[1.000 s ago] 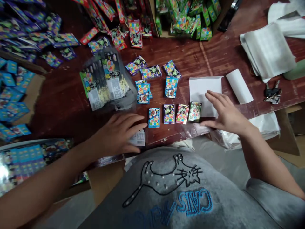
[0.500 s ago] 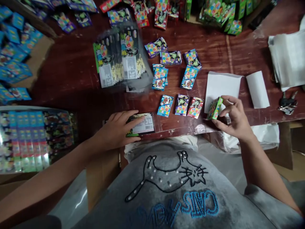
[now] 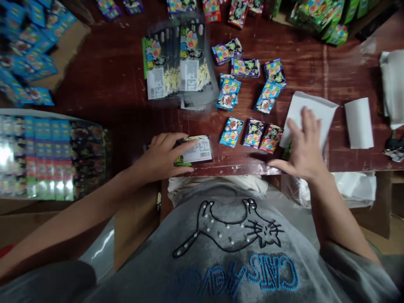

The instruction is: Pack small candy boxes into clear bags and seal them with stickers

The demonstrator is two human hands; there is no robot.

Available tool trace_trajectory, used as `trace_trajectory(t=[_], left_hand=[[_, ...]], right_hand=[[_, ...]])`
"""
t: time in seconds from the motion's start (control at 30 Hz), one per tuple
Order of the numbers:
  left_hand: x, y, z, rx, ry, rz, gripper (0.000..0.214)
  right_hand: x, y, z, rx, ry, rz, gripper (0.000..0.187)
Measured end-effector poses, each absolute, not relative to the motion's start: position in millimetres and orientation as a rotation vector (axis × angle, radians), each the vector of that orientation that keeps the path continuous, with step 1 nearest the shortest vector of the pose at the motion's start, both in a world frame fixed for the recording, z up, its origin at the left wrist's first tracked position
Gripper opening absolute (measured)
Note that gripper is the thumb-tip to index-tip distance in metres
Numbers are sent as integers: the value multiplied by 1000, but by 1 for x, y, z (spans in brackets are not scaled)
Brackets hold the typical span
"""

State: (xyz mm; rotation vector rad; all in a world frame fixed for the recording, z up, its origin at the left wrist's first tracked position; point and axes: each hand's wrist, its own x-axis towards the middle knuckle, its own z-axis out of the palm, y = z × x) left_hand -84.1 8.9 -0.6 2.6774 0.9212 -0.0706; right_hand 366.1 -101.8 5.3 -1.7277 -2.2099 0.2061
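Observation:
My left hand (image 3: 162, 155) lies on a flat black printed pouch (image 3: 200, 149) with a pale label, near the table's front edge. Its thumb and fingers are spread over the pouch. My right hand (image 3: 304, 147), slightly blurred, is open above a white sheet of paper (image 3: 303, 105). A small green box (image 3: 287, 150) shows partly beneath that hand. Just left of it, a red box (image 3: 271, 138), a purple box (image 3: 253, 132) and a blue box (image 3: 231, 131) lie in a row.
Further back lie more blue boxes (image 3: 267, 97) and purple boxes (image 3: 245, 67). Several black pouches (image 3: 189, 50) overlap at the back. Cartons of blue boxes (image 3: 38, 63) and green boxes (image 3: 322, 17) stand at the sides. Packed sets (image 3: 47, 155) fill the left; a folded paper (image 3: 359, 123) lies right.
My right hand has let go of the green box, opened its fingers and moved left over it. My left hand stays on the pouch. The view has shifted slightly.

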Motion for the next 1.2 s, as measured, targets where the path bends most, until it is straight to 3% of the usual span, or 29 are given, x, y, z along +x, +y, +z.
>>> trace_trajectory(t=[0.07, 0.2, 0.27, 0.43, 0.63, 0.83, 0.9, 1.1, 1.2], left_hand=[[-78, 10, -3, 2655, 921, -31, 84], [-72, 8, -6, 2602, 937, 23, 85], [-72, 4, -7, 2564, 968, 54, 84], [-74, -2, -8, 2495, 1053, 110, 84], [-70, 1, -9, 2565, 936, 117, 81], [-64, 0, -6, 2583, 895, 93, 77], [-65, 0, -6, 2559, 936, 91, 78], [-51, 1, -9, 2543, 926, 126, 80], [-39, 1, -10, 2546, 905, 135, 81]], right_hand=[[325, -72, -2, -1601, -2321, 295, 110], [280, -38, -15, -1411, -2412, 462, 73], [278, -35, -17, -1407, -2351, 497, 67], [281, -44, -12, -1511, -2204, 444, 78], [257, -48, -11, -1265, -2468, 553, 74], [292, -58, 3, -1318, -2484, 520, 126], [323, -63, 7, -1453, -2497, 466, 132], [353, -54, -8, -1302, -2489, 624, 84], [332, -39, -20, -1159, -2432, 713, 84]])
